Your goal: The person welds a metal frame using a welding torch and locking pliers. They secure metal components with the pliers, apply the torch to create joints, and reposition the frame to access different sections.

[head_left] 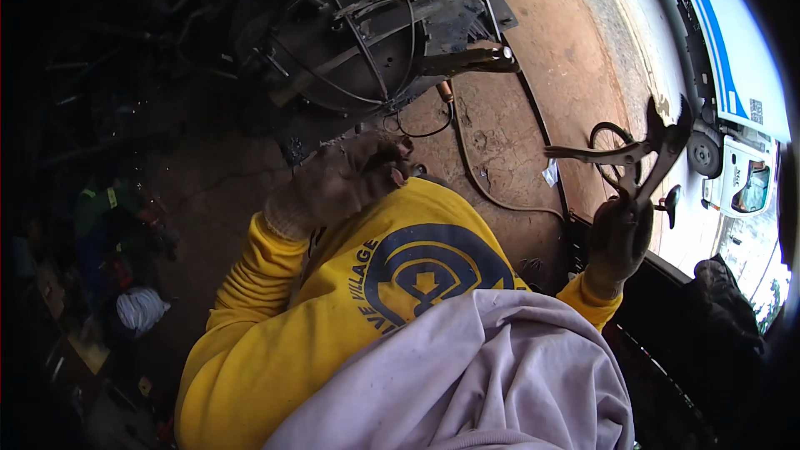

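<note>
My right hand [618, 237], in a dark work glove, is raised at the right. It grips a pair of large locking pliers [642, 152], whose jaws point up and away while one long handle sticks out to the left. My left hand [337, 179], in a worn glove with bare fingertips poking through, hovers before my yellow top. Its fingers are half bent with a gap at the tips, and nothing shows between them. Just beyond it stands a dark metal assembly [387, 54] with round hoops and flat bars.
A brown cable [468, 158] curves over the reddish floor [500, 125] from the assembly. At the right, outside, a white and blue truck [733, 100] is parked. Another person [104, 217] with a green reflective garment is in shadow at left, near a pale bundle [142, 310].
</note>
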### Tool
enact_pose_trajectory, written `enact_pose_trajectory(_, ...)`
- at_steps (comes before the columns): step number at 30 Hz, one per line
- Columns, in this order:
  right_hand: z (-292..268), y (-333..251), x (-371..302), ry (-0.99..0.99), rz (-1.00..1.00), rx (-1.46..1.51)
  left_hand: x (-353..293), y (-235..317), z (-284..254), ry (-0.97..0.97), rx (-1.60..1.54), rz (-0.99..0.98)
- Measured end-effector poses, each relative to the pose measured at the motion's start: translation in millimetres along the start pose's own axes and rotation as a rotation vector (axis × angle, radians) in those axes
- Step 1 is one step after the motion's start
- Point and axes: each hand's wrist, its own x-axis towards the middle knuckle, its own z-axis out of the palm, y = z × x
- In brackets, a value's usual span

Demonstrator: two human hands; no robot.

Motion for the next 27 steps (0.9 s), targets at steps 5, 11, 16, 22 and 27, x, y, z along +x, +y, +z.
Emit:
enact_pose_trajectory(5,66,-3,-39,-0.382,0.102,-0.172,34,-7,68,0.28,0.632,0.471)
enact_pose_trajectory(11,121,1,-47,-0.684,0.173,-0.722,33,-44,86,0.444,-0.049,0.178)
enact_pose_trajectory(16,108,3,-62,-0.537,0.043,-0.729,28,-47,81,0.694,-0.216,0.109)
enact_pose_trajectory(22,121,13,-81,-0.266,0.328,-0.509,39,-33,68,0.51,-0.147,0.195)
enact_pose_trajectory(27,151,16,-88,-0.226,0.245,-0.642,38,-26,44,0.469,-0.142,0.002)
